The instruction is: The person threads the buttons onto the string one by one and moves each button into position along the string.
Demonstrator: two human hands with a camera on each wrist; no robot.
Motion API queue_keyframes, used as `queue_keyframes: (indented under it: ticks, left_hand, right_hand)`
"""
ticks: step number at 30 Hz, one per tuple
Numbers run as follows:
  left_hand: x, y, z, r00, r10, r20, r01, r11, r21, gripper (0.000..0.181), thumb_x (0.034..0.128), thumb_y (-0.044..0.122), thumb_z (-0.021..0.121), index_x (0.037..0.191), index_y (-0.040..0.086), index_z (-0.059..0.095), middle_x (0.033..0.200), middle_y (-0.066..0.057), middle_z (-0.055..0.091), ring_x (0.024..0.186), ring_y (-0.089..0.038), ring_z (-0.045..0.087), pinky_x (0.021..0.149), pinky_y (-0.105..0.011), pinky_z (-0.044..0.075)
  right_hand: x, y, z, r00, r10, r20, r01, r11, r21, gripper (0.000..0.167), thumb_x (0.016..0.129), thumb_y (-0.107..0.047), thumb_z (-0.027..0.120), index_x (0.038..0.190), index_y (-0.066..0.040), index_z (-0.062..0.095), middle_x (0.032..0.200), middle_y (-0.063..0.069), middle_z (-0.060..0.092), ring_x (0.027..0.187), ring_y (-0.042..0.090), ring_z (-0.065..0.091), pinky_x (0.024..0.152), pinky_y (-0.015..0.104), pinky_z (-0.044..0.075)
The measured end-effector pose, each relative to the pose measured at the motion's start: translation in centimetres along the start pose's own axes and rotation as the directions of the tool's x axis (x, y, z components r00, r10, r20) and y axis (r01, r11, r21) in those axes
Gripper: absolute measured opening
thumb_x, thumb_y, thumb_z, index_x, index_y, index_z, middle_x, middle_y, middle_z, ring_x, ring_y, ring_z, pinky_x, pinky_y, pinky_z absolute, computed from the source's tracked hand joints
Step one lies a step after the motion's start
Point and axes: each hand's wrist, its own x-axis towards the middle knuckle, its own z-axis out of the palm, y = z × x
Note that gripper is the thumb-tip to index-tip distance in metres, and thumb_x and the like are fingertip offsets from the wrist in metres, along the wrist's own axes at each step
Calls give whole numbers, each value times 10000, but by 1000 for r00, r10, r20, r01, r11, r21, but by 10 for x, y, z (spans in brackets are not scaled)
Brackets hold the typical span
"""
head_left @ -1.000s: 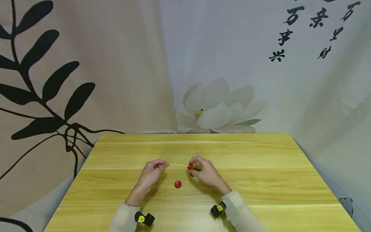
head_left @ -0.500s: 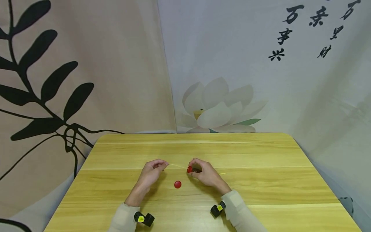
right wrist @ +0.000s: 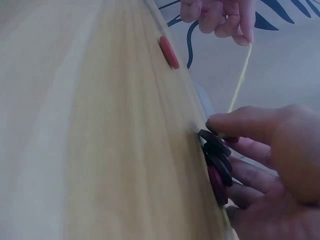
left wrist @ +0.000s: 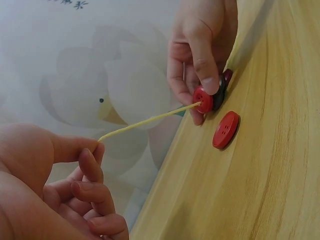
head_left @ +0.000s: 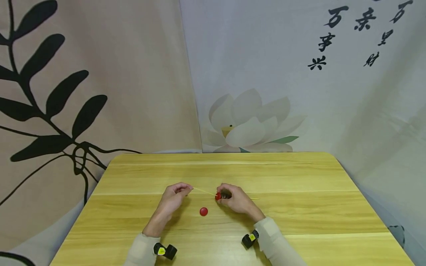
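Between thumb and index finger, my left hand (head_left: 175, 197) pinches the end of a yellow string (left wrist: 150, 120). The string runs taut to a red four-hole button (left wrist: 202, 99) and passes through one of its holes. My right hand (head_left: 237, 199) pinches that button by its edge. Behind it on the string, close under the right palm, are black buttons (right wrist: 218, 162) and a dark red button (right wrist: 217, 185). Past the right hand, the string's tail lies on the table. Another red button (head_left: 203, 211) lies flat on the table between the hands, touched by neither.
The wooden table (head_left: 283, 177) spreads out around both hands. A printed cloth backdrop (head_left: 149, 74) hangs behind its far edge. Black wrist cameras (head_left: 165, 251) are strapped on both forearms over pale sleeves (head_left: 279, 242).
My right hand has lowered slightly toward the table with the red button, so the string now slopes down to it. The left hand keeps its pinch almost in place.
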Motion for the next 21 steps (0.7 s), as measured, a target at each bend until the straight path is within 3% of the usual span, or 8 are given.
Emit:
queue_keyframes:
  ticks: [8, 15, 21]
  left_hand:
    - [0, -2, 0, 1000, -1, -2, 1, 1000, 4, 205, 977, 183, 625, 1060, 9, 694, 965, -125, 605, 822, -204, 479, 654, -258, 394]
    - [1, -4, -1, 1000, -2, -9, 2, 1000, 3, 201, 974, 170, 626, 1056, 1, 697, 979, -141, 618, 857, -233, 509, 672, -267, 412]
    - [0, -4, -1, 1000, -11, -6, 11, 1000, 3, 211, 974, 181, 628, 1062, 1, 695, 925, -110, 602, 796, -209, 482, 643, -257, 390]
  right_hand:
    - [-2, 1, 0, 1000, -5, -15, 6, 1000, 20, 248, 887, -82, 732, 1122, -80, 653, 998, -15, 670, 967, 158, 606, 879, 403, 492]
    - [-2, 2, 1, 1000, 1, -29, -1, 1000, 13, 283, 873, -72, 741, 1144, -76, 660, 1013, -17, 668, 963, 156, 612, 874, 390, 499]
    - [-1, 0, 1, 1000, 8, -26, -8, 1000, -5, 284, 872, -78, 745, 1143, -74, 663, 1105, 20, 668, 996, 171, 614, 888, 391, 502]
